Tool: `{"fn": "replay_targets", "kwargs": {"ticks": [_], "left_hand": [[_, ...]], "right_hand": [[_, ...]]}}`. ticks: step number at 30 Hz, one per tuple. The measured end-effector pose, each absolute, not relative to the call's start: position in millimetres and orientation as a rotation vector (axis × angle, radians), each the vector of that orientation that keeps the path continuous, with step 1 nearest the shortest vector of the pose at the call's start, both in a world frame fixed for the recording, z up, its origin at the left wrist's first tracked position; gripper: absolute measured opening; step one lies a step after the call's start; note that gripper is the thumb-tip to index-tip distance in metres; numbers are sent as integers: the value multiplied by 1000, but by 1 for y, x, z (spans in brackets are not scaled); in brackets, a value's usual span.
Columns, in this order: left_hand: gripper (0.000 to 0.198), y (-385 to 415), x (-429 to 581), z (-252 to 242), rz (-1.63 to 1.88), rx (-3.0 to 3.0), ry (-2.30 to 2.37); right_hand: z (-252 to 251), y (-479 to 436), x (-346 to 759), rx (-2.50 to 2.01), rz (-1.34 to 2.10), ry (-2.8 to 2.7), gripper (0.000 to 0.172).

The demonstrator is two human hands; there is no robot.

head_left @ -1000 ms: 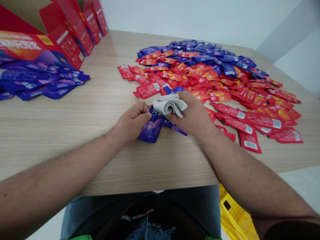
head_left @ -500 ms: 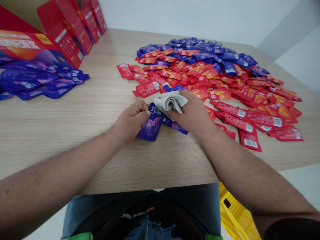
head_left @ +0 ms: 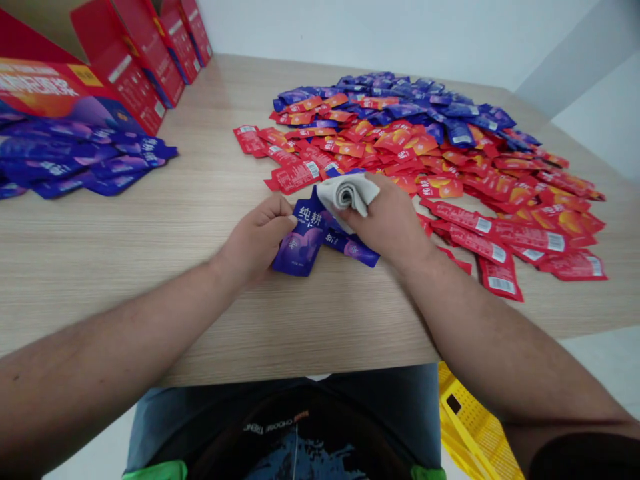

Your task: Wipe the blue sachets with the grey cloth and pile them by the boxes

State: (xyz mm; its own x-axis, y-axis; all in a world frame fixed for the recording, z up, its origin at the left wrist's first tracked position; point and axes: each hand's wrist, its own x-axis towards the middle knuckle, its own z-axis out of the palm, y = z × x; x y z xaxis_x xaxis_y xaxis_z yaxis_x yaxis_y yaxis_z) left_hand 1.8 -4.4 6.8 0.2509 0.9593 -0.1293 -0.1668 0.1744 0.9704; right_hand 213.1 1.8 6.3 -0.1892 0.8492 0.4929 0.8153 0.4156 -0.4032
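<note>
Between thumb and fingers, my left hand (head_left: 260,233) pinches the left edge of a purple pouch (head_left: 299,248) with white lettering, tilted a little above the table. My right hand (head_left: 393,217) is closed around a rolled grey-white cloth (head_left: 347,193), which is beside the pouch's upper right corner; I cannot tell if they touch. Under the cloth and partly behind the held pouch lies a second purple pouch (head_left: 361,251). Just beyond my right hand spreads a heap of red pouches (head_left: 410,143), with purple pouches (head_left: 400,90) piled along its far side.
At the far left stand red boxes (head_left: 143,53), one with its top flaps up. Purple pouches (head_left: 85,157) lie stacked before them. The wooden table (head_left: 320,333) ends near my lap, and a yellow basket (head_left: 475,420) is below its right side.
The held pouch has turned slightly, and its narrow top corner now shows beside the cloth. My right hand and the cloth have shifted a little to the right and away from me.
</note>
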Motion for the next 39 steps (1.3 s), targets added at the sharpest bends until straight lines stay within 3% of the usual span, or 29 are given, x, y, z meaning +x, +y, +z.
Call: {"fn": "replay_targets", "kwargs": {"ticks": [4,13,19,24,27,33,39], "left_hand": [[17,-2,0,13,1034,890,892],[7,-3,1,15,849,697,785],[22,-8,5,7,884,766,863],[14,-7,12,2,1017,817,831],[10,-6,11,1,1061,796,816],[21,-11,4,7,1010,833,664],[18,-9,6,1,1001,1036,809]], "right_hand": [[17,7,224,-1383,133,-1888,25],[4,-8,202,-996,696,-1804,36],[-5,-20,190,-1086,322,-1949,27],[-3,-19,195,-1193,104,-2025,24],[-1,-16,197,-1263,56,-2002,24],[3,-12,199,-1324,40,-1940,31],[7,-11,203,-1327,46,-1951,29]]}}
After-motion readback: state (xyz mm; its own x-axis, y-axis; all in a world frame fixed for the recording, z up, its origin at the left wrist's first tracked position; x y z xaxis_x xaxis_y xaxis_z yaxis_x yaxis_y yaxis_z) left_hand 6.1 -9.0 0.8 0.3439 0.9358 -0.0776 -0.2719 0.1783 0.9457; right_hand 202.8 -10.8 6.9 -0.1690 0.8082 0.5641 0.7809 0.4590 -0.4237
